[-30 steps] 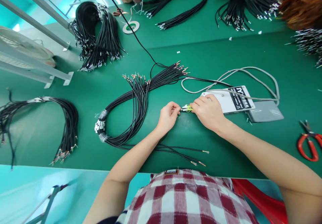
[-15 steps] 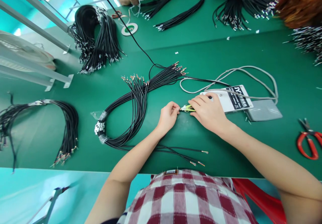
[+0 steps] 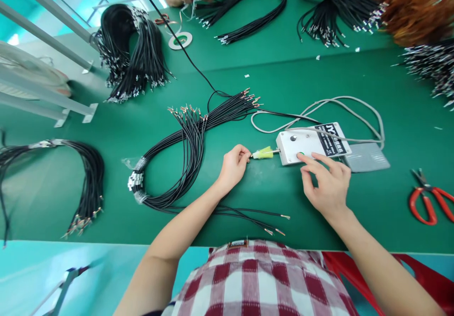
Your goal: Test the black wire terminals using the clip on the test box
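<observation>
The left hand (image 3: 234, 165) pinches a wire end at the yellow nozzle (image 3: 263, 153). The right hand (image 3: 328, 183), fingers spread and empty, touches the white box (image 3: 308, 143).

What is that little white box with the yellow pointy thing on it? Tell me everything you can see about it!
The white box lies flat on the green table, a low, oblong case. Its top carries a small dark knob, a green button and a black label with white print. A yellow-green tip sticks out of its left end on a thin metal stem. Grey cable loops behind it and crosses the label. The right hand reaches to the green button with a fingertip; the left hand pinches something tiny at the tip.
</observation>
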The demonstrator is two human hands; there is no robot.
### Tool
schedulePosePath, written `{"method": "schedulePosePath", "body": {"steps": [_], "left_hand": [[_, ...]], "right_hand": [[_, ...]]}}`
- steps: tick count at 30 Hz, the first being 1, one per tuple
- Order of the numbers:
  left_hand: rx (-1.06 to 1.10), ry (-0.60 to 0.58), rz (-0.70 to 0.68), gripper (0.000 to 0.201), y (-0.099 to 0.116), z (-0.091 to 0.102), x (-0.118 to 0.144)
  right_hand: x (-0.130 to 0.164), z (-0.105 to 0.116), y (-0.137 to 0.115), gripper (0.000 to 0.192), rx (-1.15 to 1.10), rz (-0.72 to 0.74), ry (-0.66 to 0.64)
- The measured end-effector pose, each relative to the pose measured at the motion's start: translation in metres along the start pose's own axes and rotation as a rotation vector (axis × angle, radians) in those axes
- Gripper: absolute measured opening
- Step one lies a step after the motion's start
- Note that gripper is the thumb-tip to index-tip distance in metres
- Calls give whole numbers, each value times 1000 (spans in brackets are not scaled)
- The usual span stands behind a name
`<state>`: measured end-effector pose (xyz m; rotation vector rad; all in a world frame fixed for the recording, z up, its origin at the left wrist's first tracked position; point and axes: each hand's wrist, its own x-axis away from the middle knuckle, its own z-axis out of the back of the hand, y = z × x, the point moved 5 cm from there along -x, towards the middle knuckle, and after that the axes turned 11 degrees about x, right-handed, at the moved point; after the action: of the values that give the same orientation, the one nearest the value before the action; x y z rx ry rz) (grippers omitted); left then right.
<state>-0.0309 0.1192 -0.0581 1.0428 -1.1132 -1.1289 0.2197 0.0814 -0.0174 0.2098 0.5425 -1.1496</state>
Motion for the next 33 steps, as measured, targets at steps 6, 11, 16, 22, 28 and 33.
{"method": "schedulePosePath", "body": {"steps": [6,11,16,22,28,33], "left_hand": [[27,43,20,8,-3,15,3],[203,156,-21,12,4,49,0],[291,698,-133,12,34,170,-22],[258,868,-172,5,50,188,-4],[-329,-689,-330,13,41,-46,96],[-209,-630,-126,12,27,-68,104]], "right_hand": [[-4,0,3,15,25,24,90],[1,13,-7,19,-138,-4,105],[20,4,-18,18,-372,35,-41],[29,-9,-15,21,-527,-87,-79],[26,-11,-16,20,-568,-100,-137],[25,-5,-19,15,-657,-185,-224]]}}
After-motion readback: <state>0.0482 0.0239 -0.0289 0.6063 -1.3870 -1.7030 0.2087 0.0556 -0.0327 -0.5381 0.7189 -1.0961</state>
